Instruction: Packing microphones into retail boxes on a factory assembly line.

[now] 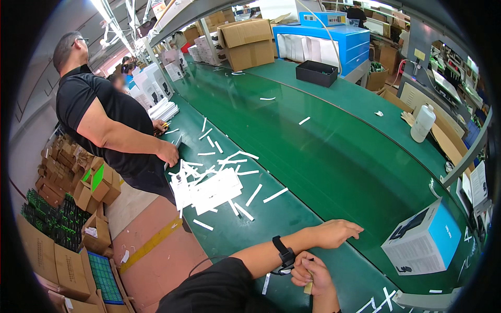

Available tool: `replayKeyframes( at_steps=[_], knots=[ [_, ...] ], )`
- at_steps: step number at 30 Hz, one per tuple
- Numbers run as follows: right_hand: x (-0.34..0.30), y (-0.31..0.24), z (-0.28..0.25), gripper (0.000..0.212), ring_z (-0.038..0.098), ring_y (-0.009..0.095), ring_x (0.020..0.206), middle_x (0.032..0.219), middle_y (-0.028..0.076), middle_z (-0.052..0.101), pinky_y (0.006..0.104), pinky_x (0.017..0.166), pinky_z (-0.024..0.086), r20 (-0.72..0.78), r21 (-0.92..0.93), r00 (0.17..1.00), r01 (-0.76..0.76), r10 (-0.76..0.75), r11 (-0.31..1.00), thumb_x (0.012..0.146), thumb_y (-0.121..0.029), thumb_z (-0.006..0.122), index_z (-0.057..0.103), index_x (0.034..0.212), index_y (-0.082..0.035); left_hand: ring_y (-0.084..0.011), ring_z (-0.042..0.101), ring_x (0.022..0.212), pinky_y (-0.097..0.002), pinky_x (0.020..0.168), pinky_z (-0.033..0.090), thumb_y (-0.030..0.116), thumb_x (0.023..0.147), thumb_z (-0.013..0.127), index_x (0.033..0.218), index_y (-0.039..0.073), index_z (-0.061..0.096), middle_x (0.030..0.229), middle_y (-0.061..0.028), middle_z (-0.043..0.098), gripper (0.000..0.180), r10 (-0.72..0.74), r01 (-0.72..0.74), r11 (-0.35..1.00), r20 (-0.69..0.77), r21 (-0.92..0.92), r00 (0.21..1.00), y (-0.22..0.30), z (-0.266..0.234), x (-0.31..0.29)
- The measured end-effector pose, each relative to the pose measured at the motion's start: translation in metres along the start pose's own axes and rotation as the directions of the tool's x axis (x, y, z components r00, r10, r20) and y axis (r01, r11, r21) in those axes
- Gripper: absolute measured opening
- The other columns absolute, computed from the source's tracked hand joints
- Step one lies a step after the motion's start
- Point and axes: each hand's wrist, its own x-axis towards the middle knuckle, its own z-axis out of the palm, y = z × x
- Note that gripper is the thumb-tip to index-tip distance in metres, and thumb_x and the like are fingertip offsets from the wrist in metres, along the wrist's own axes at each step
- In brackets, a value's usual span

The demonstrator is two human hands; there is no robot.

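My left hand (pixel 338 233) reaches out to the right over the edge of the green belt, its fingers stretched and nothing in them. A black wristband (pixel 284 253) with a small device sits on my left wrist. Just below that wrist is my right hand (pixel 313 274), its fingers closed round a narrow, flat yellowish piece (pixel 309 287), whose kind I cannot make out. My right fingertips are close to the wristband; whether they touch it I cannot tell. A white and blue printed box (pixel 421 239) stands on the belt to the right of my left hand.
White paper strips (pixel 254 195) and sheets (pixel 209 190) lie heaped on the green table (pixel 292 219). At the left a person (pixel 107 115) in black works at the table's edge. Beyond the belt (pixel 313 151) are a black tray (pixel 317 73), a white bottle (pixel 423 123) and a carton (pixel 248 44).
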Motion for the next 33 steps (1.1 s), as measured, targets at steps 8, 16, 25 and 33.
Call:
replayKeyframes(
  at_steps=[8,16,25,33],
  knots=[
    [0.0003,-0.0018,0.0014,0.026,0.031,0.009,0.047,0.056,-0.001,0.034,0.0254,0.046,0.029,0.029,0.013,0.999,-0.019,0.019,1.000,0.101,-0.025,0.049,0.055,0.098,0.000,-0.0325,0.055,0.122,-0.0423,0.099,0.048,-0.007,0.082,0.054,0.107,0.003,0.064,0.136,-0.0128,0.056,0.029,0.003,-0.003,1.000,0.001,-0.011,1.000,0.0008,-0.0037,0.0016],
    [0.0001,-0.0003,0.0011,0.074,0.030,0.009,0.047,0.055,0.000,0.035,0.0249,0.045,0.029,0.085,-0.013,0.996,-0.003,0.004,1.000,0.100,-0.063,0.022,0.056,0.102,0.003,-0.0328,0.055,0.122,-0.0423,0.099,0.047,-0.006,0.082,0.053,0.107,0.002,0.064,0.136,-0.0140,0.056,0.028,0.011,-0.010,0.999,0.002,-0.045,1.000,-0.0004,-0.0017,0.0019],
    [0.0008,-0.0006,-0.0042,0.073,0.030,0.010,0.047,0.054,-0.001,0.035,0.0247,0.044,0.028,0.049,-0.117,0.997,-0.048,0.054,0.992,0.101,-0.061,0.021,0.057,0.105,0.003,-0.0324,0.055,0.122,-0.0428,0.100,0.047,-0.002,0.086,0.054,0.110,0.002,0.064,0.137,-0.0118,0.055,0.027,-0.008,0.009,1.000,0.027,-0.020,1.000,0.0018,-0.0024,0.0037],
    [0.0036,0.0029,-0.0036,0.070,0.030,0.009,0.047,0.053,-0.001,0.035,0.0248,0.044,0.028,0.044,-0.123,0.997,-0.055,0.061,0.991,0.102,-0.059,0.023,0.058,0.105,0.002,-0.0323,0.055,0.122,-0.0433,0.098,0.048,-0.002,0.087,0.053,0.108,0.002,0.064,0.136,-0.0124,0.056,0.024,0.014,-0.013,0.999,0.016,-0.033,1.000,0.0037,-0.0071,-0.0021]
  ],
)
